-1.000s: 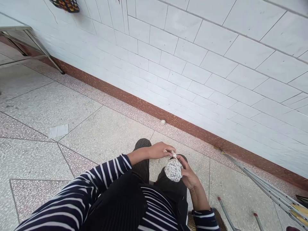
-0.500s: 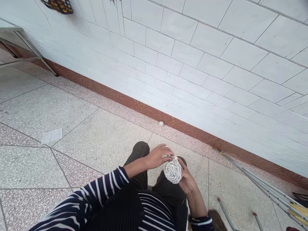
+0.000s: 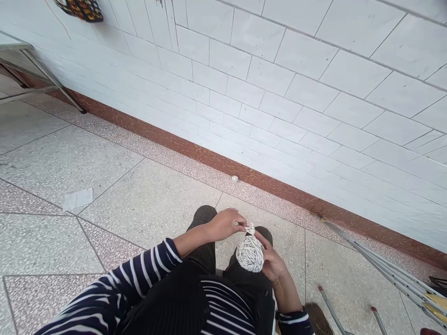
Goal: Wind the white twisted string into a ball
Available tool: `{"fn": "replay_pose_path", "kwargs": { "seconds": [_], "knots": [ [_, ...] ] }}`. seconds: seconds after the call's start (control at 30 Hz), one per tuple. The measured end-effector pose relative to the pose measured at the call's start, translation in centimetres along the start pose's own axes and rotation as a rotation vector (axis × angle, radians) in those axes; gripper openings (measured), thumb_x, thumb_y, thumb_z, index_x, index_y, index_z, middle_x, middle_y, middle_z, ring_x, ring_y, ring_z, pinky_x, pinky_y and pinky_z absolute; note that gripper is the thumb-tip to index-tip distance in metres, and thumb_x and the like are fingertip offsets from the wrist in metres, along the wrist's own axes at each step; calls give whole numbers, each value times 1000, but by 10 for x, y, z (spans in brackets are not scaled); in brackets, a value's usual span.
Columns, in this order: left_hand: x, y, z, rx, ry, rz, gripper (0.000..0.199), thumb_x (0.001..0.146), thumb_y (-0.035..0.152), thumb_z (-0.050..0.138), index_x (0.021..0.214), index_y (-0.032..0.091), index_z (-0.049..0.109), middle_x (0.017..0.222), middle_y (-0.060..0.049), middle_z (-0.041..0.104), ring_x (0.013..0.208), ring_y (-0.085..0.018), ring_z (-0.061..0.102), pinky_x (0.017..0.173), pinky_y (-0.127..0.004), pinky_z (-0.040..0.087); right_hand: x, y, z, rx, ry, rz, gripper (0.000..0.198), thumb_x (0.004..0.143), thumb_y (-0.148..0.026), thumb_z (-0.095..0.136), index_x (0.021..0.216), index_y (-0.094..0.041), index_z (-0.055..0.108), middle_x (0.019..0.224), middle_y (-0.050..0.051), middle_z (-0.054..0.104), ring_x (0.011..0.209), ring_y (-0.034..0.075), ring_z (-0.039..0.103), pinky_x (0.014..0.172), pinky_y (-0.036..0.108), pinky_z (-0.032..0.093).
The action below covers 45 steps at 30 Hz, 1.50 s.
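Over my knees is a round bundle of white cord with dark flecks; whether it is wound or crocheted I cannot tell. My right hand holds it from the right side, with the fingers curled round its edge. A small bunched bit of the same cord sticks up at its far edge. The fingers of my left hand pinch this cord, pulling it a little to the left. The exact grip of the fingertips is partly hidden.
A white tiled wall rises in front. A small white lump lies by the skirting. Metal crutch-like poles lean at the right. A metal-legged table stands far left; a white sheet lies on the floor.
My left hand has moved slightly left, drawing the bunched cord away from the round bundle. The bundle has tilted and shows more of its face; my right hand keeps its hold.
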<state>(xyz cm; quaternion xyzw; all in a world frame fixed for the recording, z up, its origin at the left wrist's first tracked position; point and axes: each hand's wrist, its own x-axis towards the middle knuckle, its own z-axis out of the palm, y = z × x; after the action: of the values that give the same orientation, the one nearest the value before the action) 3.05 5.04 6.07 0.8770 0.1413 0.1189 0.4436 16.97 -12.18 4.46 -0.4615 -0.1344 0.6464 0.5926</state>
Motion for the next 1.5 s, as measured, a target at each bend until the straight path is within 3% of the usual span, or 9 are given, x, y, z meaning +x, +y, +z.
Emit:
{"fn": "replay_pose_path", "kwargs": {
  "seconds": [0.13, 0.3, 0.37, 0.67, 0.9, 1.13, 1.27, 1.4, 1.5],
  "knots": [
    [-1, 4, -15, 24, -35, 41, 14, 92, 28, 58, 92, 22, 70, 95, 0, 74, 91, -16, 65, 111, -38, 28, 2, -3, 4, -23, -45, 23, 67, 48, -5, 64, 111, -26, 71, 101, 1, 74, 89, 22, 62, 75, 29, 45],
    [-6, 6, -22, -50, -60, 49, 18, 93, 29, 56, 96, 20, 71, 97, -3, 73, 93, -18, 65, 88, -28, 44, 3, -3, 4, -11, -47, -1, 63, 50, -7, 66, 110, -27, 71, 108, 3, 72, 102, 26, 61, 84, 34, 46],
    [-7, 6, -20, 14, -17, 51, 17, 94, 27, 55, 94, 20, 70, 95, -3, 73, 91, -18, 65, 92, -30, 43, 4, -1, 4, -25, -79, -6, 65, 51, -8, 64, 113, -26, 70, 109, 3, 72, 101, 24, 60, 83, 31, 45],
    [3, 6, -24, 378, 207, 195, 22, 99, 23, 44, 93, 18, 65, 88, -3, 72, 87, -15, 65, 112, -39, 27, 10, -10, 11, -133, -135, 38, 50, 51, -13, 57, 97, -19, 75, 85, 2, 73, 75, 19, 59, 63, 26, 40],
    [6, -6, -14, 299, 213, 110, 19, 97, 23, 48, 89, 19, 65, 90, -1, 72, 87, -14, 66, 110, -38, 30, 7, -20, -1, -221, -110, 92, 49, 52, -15, 59, 98, -19, 76, 81, 1, 73, 51, 12, 50, 56, 26, 41],
    [8, -1, -20, 257, 280, 89, 20, 95, 22, 48, 88, 19, 66, 91, -2, 73, 87, -15, 66, 111, -40, 29, 12, -19, -13, -263, -49, 157, 47, 52, -20, 61, 97, -17, 76, 64, 0, 68, 43, 12, 48, 38, 22, 30],
    [1, 10, -21, 21, 140, -82, 19, 91, 27, 51, 89, 19, 68, 88, -2, 73, 85, -17, 65, 98, -34, 41, 10, -18, -11, -269, -88, 165, 50, 50, -18, 58, 97, -16, 76, 73, 3, 71, 44, 11, 49, 43, 24, 36],
    [-1, 20, -20, -383, -44, -232, 41, 95, 46, 43, 102, 15, 69, 78, -4, 72, 81, -18, 62, 73, -25, 44, 7, -17, -11, -279, -87, 173, 49, 51, -19, 58, 96, -18, 76, 74, 2, 71, 43, 10, 47, 45, 24, 38],
    [5, 20, -17, -368, -118, -267, 57, 93, 57, 41, 79, 12, 73, 57, -2, 62, 62, -15, 54, 62, -23, 37, 7, -17, -12, -297, -68, 184, 46, 52, -18, 59, 95, -18, 76, 74, 1, 70, 46, 10, 49, 43, 22, 36]
  ]
}}
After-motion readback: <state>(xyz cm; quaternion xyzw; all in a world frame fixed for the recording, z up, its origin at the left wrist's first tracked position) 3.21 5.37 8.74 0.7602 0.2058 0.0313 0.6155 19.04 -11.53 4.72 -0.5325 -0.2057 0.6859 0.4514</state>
